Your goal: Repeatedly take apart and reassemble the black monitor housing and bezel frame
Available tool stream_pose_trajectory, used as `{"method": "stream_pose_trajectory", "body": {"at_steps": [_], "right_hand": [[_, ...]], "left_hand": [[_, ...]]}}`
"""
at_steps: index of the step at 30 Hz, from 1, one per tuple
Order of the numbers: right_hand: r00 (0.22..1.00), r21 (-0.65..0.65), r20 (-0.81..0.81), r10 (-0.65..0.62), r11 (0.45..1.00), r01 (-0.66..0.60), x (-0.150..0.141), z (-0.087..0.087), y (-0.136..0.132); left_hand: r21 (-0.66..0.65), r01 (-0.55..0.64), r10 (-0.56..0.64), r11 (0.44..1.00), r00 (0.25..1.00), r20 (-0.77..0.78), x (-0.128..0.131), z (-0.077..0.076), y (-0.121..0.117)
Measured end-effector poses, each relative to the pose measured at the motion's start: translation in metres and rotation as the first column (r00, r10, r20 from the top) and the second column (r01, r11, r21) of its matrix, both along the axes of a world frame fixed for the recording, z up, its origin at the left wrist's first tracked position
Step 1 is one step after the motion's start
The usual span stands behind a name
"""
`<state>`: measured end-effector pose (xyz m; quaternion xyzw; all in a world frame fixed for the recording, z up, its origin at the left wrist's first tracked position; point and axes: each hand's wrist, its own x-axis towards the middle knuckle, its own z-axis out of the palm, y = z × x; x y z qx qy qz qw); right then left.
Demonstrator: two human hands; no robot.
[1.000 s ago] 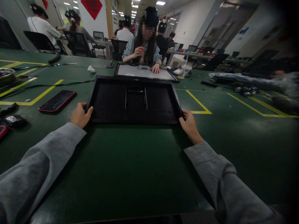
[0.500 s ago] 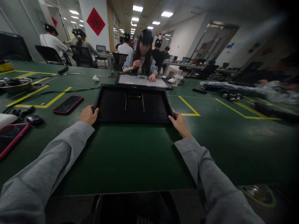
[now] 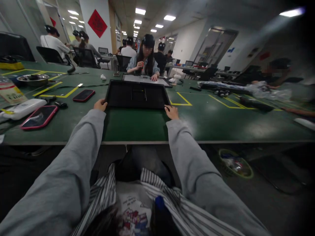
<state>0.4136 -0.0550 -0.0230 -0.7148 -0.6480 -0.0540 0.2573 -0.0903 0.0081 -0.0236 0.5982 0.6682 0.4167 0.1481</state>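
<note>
A shallow black monitor housing (image 3: 126, 98), its hollow inner side facing up, lies on the green table (image 3: 137, 126) in front of me. A rectangular bracket with thin metal rails shows in its middle. My left hand (image 3: 100, 105) is closed on the left edge by the near corner, thumb on the rim. At the near right corner, my right hand (image 3: 171, 112) grips the opposite edge; some of its fingers are hidden. Just beyond the housing's far edge lies a flat grey display panel (image 3: 137, 78) in a black frame, partly covered by it. A co-worker's hand (image 3: 154, 77) rests on that panel.
Two red-edged phones (image 3: 40, 117) (image 3: 84, 95), a white device (image 3: 24, 108), a bottle (image 3: 11, 91) and a metal bowl (image 3: 33, 79) stand left. Yellow tape (image 3: 182, 100) marks the table. Plastic-wrapped parts (image 3: 221, 86) lie right. A bin (image 3: 235, 163) stands below the table edge.
My view has tilted down and drawn back, so the table's near edge and my lap now show. The housing looks smaller; both hands keep their places at its sides.
</note>
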Motion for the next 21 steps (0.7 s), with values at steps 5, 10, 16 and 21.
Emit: {"method": "stream_pose_trajectory", "body": {"at_steps": [5, 10, 16, 21], "right_hand": [[0.996, -0.071, -0.038, -0.083, 0.994, 0.080, -0.015, 0.006, -0.016], [0.990, -0.050, -0.050, -0.135, 0.990, 0.133, -0.011, 0.002, -0.005], [0.988, -0.069, -0.029, -0.152, 0.986, 0.150, -0.011, -0.001, -0.005], [0.979, -0.011, 0.002, -0.205, 0.979, 0.205, -0.016, 0.003, -0.009]], "left_hand": [[-0.047, 0.009, -0.011, 0.999, 0.999, -0.037, 0.002, 0.007, -0.013], [-0.091, 0.043, -0.056, 0.995, 0.987, -0.149, 0.005, 0.013, -0.018], [-0.214, 0.009, -0.084, 0.977, 0.934, -0.347, 0.010, 0.019, -0.028], [-0.192, -0.025, -0.051, 0.981, 0.923, -0.381, 0.012, 0.020, -0.028]]}}
